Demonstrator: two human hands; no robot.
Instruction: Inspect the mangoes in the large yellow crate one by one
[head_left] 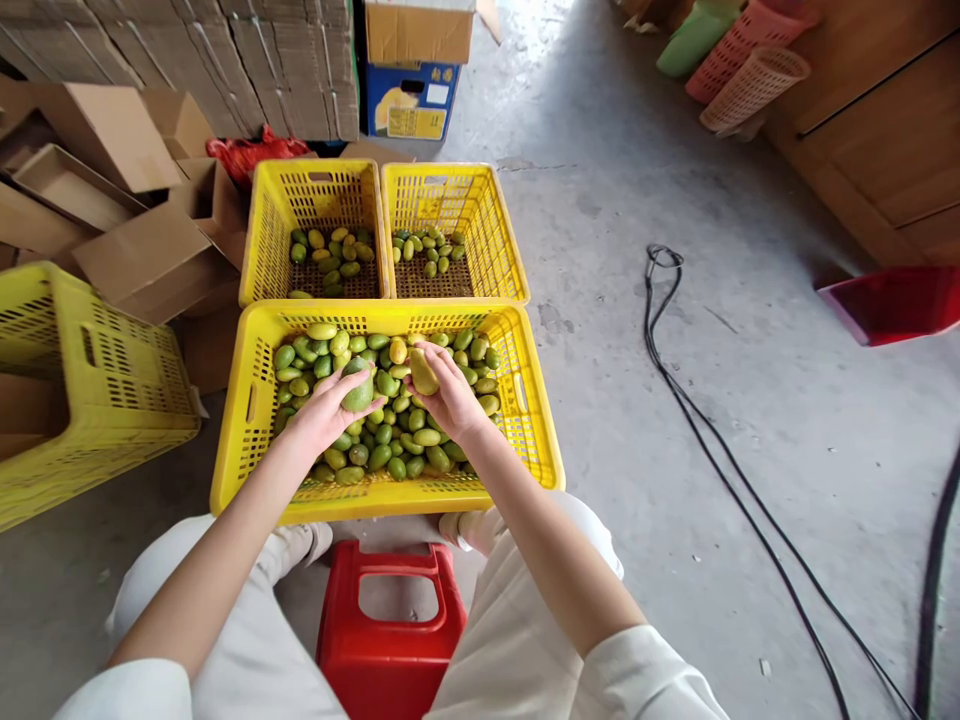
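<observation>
A large yellow crate (pixel 525 430) in front of me holds many green and yellowish mangoes (pixel 397 440). Above the pile, my left hand (pixel 330 408) is closed around a round green mango (pixel 357 386). Close by on the right, my right hand (pixel 452 392) grips a yellow-green mango (pixel 424 372) between thumb and fingers. The two held fruits are apart from each other. Behind the large crate stand two smaller-looking yellow crates, the left one (pixel 259 215) with green and yellow mangoes at its bottom, the right one (pixel 499 235) with mostly green ones.
A red stool (pixel 390 640) is between my knees. To the left are another yellow crate (pixel 127 370) and a heap of open cardboard boxes (pixel 150 250). A black cable (pixel 675 385) runs over the concrete floor at right. Plastic baskets (pixel 754 90) stand by a wooden cabinet (pixel 885 130).
</observation>
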